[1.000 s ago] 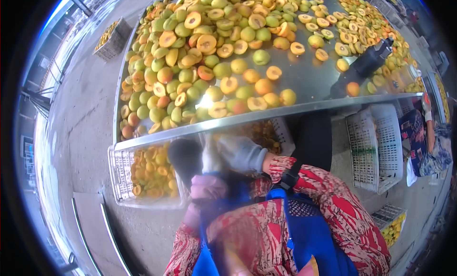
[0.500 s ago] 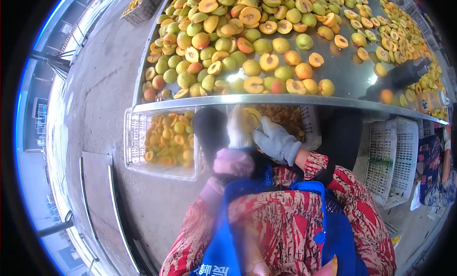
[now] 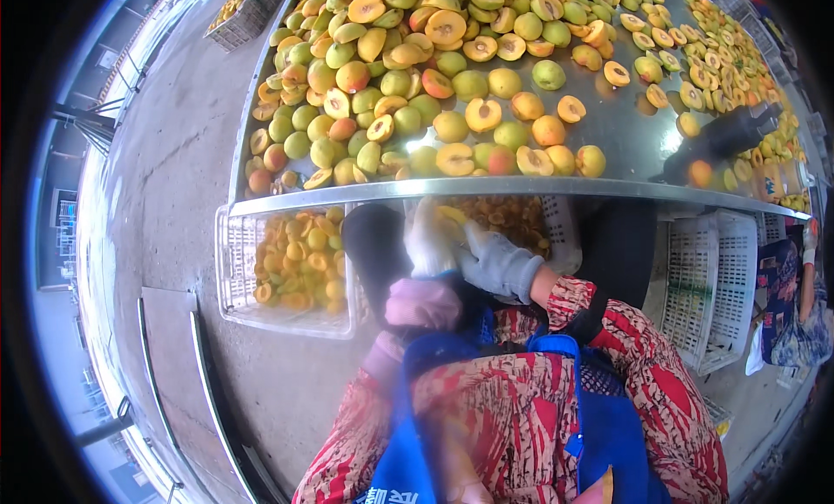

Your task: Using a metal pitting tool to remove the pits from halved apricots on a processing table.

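My left hand [image 3: 429,243], in a white glove, closes around a yellow peach half [image 3: 452,215] just below the table's near edge. Only a small part of that fruit shows between the gloves. My right hand [image 3: 497,262], in a grey glove, presses up against it from the right with fingers bent. Whatever the right fingers hold is hidden. Beneath both hands a crate [image 3: 563,235] contains orange-brown peach pieces [image 3: 508,219]. On the metal table [image 3: 599,130] ahead lie many whole and halved peaches [image 3: 482,115], yellow, green and reddish.
A clear plastic crate [image 3: 224,274] of peach halves stands on the floor at left. White crates [image 3: 691,287] are stacked at right, near another person's arm [image 3: 810,282]. A black object [image 3: 725,141] lies on the table. Another fruit crate [image 3: 248,22] sits far left.
My hands have drawn closer together, and the gloves now cover more of the peach half. The whole view has shifted slightly. The fruit on the table looks unchanged.
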Tool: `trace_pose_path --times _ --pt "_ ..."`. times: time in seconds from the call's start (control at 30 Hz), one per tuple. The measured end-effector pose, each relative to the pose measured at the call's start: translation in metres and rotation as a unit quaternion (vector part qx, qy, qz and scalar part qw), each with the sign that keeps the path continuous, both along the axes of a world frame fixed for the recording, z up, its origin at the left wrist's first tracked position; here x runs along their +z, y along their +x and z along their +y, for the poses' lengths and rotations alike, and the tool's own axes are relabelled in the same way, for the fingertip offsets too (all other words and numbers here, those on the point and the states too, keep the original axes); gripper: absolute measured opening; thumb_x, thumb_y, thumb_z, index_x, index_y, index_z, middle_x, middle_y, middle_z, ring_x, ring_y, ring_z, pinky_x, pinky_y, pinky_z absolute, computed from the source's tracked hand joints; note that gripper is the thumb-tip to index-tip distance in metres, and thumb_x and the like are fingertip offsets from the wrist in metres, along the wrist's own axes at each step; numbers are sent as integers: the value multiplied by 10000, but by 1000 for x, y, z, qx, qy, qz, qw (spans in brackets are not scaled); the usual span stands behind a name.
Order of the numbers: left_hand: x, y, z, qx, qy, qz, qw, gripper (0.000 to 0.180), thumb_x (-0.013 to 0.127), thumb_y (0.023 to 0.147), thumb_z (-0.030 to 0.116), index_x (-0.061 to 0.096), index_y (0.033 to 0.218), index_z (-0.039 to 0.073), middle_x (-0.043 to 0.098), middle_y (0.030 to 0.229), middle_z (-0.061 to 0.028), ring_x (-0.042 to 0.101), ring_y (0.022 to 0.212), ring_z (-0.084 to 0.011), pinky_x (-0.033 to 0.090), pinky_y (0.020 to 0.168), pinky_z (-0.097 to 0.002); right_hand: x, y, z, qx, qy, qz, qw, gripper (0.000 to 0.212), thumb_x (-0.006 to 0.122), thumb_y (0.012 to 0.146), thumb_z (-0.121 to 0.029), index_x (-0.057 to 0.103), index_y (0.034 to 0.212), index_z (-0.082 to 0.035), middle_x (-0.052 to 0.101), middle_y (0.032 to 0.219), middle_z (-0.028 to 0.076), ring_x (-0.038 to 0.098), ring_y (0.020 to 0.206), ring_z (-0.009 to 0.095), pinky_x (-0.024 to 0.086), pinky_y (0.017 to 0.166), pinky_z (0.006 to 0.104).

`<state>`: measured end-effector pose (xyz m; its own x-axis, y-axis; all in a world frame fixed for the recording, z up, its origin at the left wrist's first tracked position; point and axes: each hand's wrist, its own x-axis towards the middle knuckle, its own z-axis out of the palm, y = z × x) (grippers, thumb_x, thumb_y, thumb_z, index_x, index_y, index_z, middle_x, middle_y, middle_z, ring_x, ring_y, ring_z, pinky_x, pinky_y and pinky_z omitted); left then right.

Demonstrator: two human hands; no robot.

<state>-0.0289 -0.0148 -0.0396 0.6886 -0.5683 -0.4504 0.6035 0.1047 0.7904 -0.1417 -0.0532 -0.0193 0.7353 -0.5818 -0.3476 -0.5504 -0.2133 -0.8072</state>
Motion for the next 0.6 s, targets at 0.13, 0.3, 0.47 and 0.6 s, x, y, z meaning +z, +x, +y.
trace_pose_path --times 0.13,0.3,0.47,0.6 --pt "3 5 6 -47 -13 -5 999 300 588 907 257 610 1032 -16 627 879 -95 607 743 -163 489 640 -263 6 1 4 6 19 24 1000 418 487 894 -316 460 1176 -9 605 976 311 577 940 461 443 837 505" --pt "-63 16 10 6 -48 -60 997 267 474 920 64 551 1167 -2 613 1017 -127 619 828 -177 521 660 -284 2 9 16 -65 -45 -44 996 286 566 882 -220 479 1053 -9 608 862 285 582 821 469 464 710 468" --pt "-65 15 6 7 -86 -13 996 343 502 869 5 531 1211 -5 599 1060 -121 606 939 -192 519 761 -285 10 8 10 -59 -1 -46 997 402 487 896 -282 444 1182 -2 606 952 318 581 919 461 448 819 499" --pt "-64 24 16 -28 3 -224 974 292 480 953 282 584 1026 19 632 851 -108 605 717 -208 497 626 -295 19 6 7 23 -26 -2 999 370 493 898 -275 452 1149 -6 610 911 310 590 876 458 456 788 498"
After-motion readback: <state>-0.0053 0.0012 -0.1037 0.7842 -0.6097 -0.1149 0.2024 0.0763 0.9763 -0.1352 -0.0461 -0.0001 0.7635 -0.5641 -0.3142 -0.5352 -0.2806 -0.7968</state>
